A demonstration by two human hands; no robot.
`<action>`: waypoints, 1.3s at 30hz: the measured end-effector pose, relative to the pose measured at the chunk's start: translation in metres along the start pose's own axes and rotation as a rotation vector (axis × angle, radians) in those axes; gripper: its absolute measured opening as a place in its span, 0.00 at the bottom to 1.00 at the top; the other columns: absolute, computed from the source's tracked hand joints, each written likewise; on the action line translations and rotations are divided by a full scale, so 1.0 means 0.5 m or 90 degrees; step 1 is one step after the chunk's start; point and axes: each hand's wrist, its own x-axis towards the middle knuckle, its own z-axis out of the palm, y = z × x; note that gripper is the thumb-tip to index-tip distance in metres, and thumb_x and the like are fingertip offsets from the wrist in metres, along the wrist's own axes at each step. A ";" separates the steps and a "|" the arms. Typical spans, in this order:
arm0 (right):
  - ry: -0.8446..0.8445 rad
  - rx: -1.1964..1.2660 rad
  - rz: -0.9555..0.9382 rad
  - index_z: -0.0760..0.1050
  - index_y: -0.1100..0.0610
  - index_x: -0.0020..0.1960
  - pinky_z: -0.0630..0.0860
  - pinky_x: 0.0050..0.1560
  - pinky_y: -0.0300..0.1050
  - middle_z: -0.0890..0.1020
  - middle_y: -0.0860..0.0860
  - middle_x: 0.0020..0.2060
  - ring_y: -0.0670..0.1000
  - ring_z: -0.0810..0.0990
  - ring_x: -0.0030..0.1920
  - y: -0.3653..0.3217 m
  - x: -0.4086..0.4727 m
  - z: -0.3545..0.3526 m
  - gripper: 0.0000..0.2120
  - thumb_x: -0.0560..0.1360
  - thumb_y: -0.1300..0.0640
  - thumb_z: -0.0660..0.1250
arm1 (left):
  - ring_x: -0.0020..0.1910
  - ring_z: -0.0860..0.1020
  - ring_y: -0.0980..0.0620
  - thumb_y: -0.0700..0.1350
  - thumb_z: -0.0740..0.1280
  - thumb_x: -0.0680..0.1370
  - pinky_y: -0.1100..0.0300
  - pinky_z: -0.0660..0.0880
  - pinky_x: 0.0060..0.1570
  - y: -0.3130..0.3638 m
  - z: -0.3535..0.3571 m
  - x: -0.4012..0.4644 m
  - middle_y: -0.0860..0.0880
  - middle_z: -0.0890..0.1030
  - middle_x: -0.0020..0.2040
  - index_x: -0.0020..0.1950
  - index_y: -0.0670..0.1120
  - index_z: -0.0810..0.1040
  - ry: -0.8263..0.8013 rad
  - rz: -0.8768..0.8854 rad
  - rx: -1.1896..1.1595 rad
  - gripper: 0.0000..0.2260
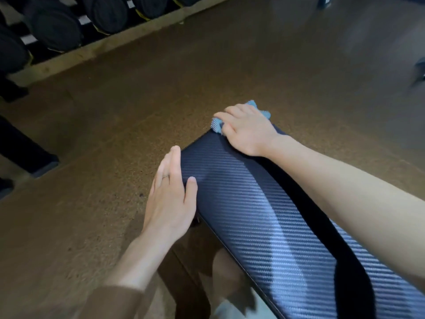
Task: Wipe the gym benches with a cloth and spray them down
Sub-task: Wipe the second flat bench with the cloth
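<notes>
Your brown sleeve (115,300) enters nearest the camera, beside the near left edge of the black gym-bench pad with a carbon-fibre weave (264,217), the desk in this scene. Farther along that edge, your left hand (171,199) lies flat on the desk's left side, fingers straight and close together, thumb spread onto the top surface; its grip is loose and holds nothing. A thin ring (165,177) sits on one finger. At the desk's far corner, your right hand (246,131) presses down on a crumpled blue-grey cloth (218,125), fingers curled over it and gripping it against the pad; the cloth pokes out beyond the corner on both sides of the hand. Around the desk lies speckled brown rubber flooring (115,111). Well beyond the desk's far end, to the left, a wooden-edged rack (92,48) holds black round dumbbells (55,28), blurred.
</notes>
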 end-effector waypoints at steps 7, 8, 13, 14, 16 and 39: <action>-0.052 0.104 0.274 0.49 0.34 0.80 0.66 0.68 0.59 0.66 0.56 0.73 0.64 0.70 0.69 0.045 -0.088 -0.016 0.24 0.83 0.43 0.42 | 0.62 0.75 0.55 0.48 0.59 0.85 0.61 0.70 0.54 -0.015 0.016 0.029 0.58 0.74 0.61 0.72 0.55 0.61 -0.014 -0.146 -0.380 0.16; -0.055 0.103 0.300 0.47 0.33 0.79 0.66 0.67 0.60 0.68 0.56 0.71 0.65 0.72 0.68 0.056 -0.129 -0.020 0.24 0.83 0.43 0.42 | 0.61 0.76 0.56 0.47 0.59 0.85 0.60 0.71 0.53 -0.014 0.022 0.030 0.58 0.74 0.59 0.69 0.56 0.61 0.006 -0.138 -0.405 0.14; -0.066 0.080 0.397 0.47 0.33 0.80 0.67 0.65 0.55 0.72 0.52 0.61 0.59 0.72 0.67 0.063 -0.321 -0.036 0.24 0.84 0.44 0.42 | 0.63 0.74 0.60 0.53 0.58 0.81 0.53 0.70 0.67 -0.044 0.025 0.021 0.61 0.74 0.62 0.70 0.58 0.61 -0.019 -0.069 -0.460 0.18; -0.070 0.081 0.413 0.47 0.34 0.80 0.67 0.66 0.55 0.72 0.52 0.62 0.58 0.71 0.68 0.059 -0.326 -0.038 0.25 0.84 0.43 0.42 | 0.63 0.74 0.61 0.53 0.58 0.81 0.53 0.70 0.68 -0.049 0.023 0.024 0.61 0.74 0.62 0.71 0.57 0.61 -0.024 -0.060 -0.468 0.18; -0.078 0.070 0.445 0.47 0.37 0.81 0.65 0.68 0.55 0.70 0.53 0.69 0.58 0.70 0.71 0.049 -0.296 -0.038 0.26 0.84 0.43 0.41 | 0.64 0.74 0.60 0.51 0.56 0.84 0.52 0.68 0.69 -0.054 0.020 0.027 0.58 0.74 0.65 0.74 0.56 0.60 -0.049 -0.043 -0.464 0.18; -0.006 -0.014 0.371 0.55 0.46 0.81 0.52 0.76 0.58 0.56 0.55 0.80 0.60 0.54 0.78 -0.084 -0.050 0.013 0.26 0.83 0.48 0.43 | 0.78 0.62 0.55 0.61 0.49 0.79 0.44 0.57 0.79 -0.111 -0.022 0.047 0.58 0.63 0.79 0.80 0.65 0.54 -0.252 -0.034 -0.480 0.28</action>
